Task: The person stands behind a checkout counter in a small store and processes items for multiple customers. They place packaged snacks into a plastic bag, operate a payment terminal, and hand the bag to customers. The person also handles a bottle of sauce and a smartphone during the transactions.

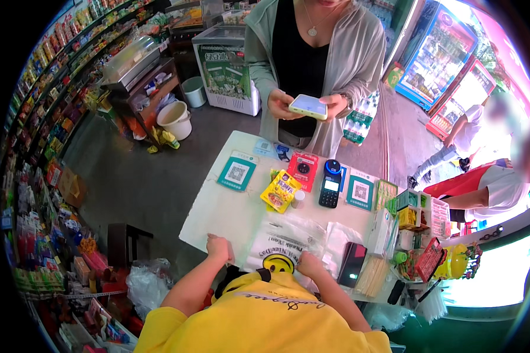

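My left hand (pixel 219 248) rests loosely curled on the near left edge of the white counter (pixel 207 207), holding nothing that I can see. My right hand (pixel 309 264) is curled at the right side of a white plastic bag (pixel 287 240) with a yellow smiley face, which lies flat before me; whether the fingers pinch it is unclear. Beyond the bag lie yellow snack packets (pixel 281 190) beside a small white-capped container (pixel 298 199). A black payment terminal (pixel 330 185) stands to their right. A dark smartphone (pixel 352 264) lies right of my right hand.
Across the counter a person (pixel 302 66) holds a phone (pixel 308 107) in both hands. Payment code cards (pixel 237 171) lie along the far edge. Small racks and boxes (pixel 408 212) crowd the right end, near bundled wooden sticks (pixel 372 277). A dark stool (pixel 121 245) stands at left.
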A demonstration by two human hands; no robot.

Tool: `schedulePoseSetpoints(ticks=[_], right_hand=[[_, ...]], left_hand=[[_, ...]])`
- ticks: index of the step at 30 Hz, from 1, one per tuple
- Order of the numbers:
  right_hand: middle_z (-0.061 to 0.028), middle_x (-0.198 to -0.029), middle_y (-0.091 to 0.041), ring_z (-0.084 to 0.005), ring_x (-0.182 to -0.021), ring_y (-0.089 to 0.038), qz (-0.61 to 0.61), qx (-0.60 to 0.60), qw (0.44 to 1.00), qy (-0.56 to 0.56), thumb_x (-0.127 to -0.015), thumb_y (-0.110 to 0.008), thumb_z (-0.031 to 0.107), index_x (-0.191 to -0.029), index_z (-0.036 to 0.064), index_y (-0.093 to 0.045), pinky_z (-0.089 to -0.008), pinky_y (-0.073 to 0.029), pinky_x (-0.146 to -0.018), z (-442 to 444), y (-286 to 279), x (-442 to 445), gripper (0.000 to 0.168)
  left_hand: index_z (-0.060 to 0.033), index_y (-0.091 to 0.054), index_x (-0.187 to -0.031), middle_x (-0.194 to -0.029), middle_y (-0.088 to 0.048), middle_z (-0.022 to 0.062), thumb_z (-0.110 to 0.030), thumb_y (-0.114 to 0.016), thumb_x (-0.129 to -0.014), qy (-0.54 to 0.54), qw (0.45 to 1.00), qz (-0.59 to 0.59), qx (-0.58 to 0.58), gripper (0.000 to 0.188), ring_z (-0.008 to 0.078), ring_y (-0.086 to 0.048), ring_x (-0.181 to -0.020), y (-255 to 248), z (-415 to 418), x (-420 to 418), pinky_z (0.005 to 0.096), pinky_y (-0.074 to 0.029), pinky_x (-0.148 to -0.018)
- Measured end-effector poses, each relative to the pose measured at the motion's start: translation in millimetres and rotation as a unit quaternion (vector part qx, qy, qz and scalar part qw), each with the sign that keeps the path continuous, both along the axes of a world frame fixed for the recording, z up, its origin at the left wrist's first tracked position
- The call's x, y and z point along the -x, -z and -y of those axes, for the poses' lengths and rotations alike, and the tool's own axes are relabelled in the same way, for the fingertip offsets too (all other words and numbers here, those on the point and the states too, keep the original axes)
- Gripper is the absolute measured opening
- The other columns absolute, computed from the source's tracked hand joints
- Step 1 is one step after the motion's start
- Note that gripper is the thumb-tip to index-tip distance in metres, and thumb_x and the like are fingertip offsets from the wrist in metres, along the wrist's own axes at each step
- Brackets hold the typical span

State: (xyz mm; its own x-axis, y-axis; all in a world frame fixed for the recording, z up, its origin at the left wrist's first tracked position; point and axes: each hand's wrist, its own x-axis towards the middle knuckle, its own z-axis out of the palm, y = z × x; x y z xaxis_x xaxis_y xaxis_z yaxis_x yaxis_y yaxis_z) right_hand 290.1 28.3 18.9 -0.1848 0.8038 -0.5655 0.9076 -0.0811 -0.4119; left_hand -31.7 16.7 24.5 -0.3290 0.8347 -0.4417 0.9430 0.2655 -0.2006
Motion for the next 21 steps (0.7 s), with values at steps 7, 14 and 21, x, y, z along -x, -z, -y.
schedulePoseSetpoints(ticks=[7, 14, 21], right_hand=[[-0.0188, -0.095, -0.06, -0.0345, -0.094, -0.057, -0.009, 0.009, 1.0, 0.01, -0.069, -0.064, 0.019, -0.093, 0.004, -0.054, -0.0408, -0.046, -0.079, 5.4, -10.4, 1.4, 0.031], [-0.0175, -0.094, -0.059, -0.0334, -0.093, -0.056, -0.023, -0.014, 0.999, 0.024, -0.068, -0.067, 0.02, -0.091, 0.004, -0.053, -0.0394, -0.046, -0.079, 9.8, -14.7, 4.1, 0.031], [-0.0195, -0.097, -0.057, -0.0336, -0.095, -0.055, -0.013, -0.007, 1.0, 0.025, -0.068, -0.066, 0.017, -0.094, 0.004, -0.053, -0.0383, -0.045, -0.081, 11.5, -12.2, 5.5, 0.032]], left_hand=[[0.0063, -0.057, -0.107, -0.123, -0.04, 0.0356, -0.03, -0.083, -0.049, -0.023, 0.999, 0.01, -0.021, 0.072, 0.0297, -0.057, -0.093, 11.0, 2.4, 2.1, 0.0297, -0.051, -0.076], [0.0113, -0.055, -0.107, -0.122, -0.04, 0.0369, -0.027, -0.083, -0.048, -0.019, 0.999, 0.027, -0.031, 0.075, 0.0293, -0.057, -0.095, -1.4, 8.3, 3.2, 0.0302, -0.051, -0.074], [0.0105, -0.057, -0.103, -0.123, -0.039, 0.0363, -0.025, -0.082, -0.047, -0.016, 0.999, 0.028, -0.035, 0.071, 0.0294, -0.057, -0.095, 0.9, 6.1, 1.8, 0.0301, -0.051, -0.074]])
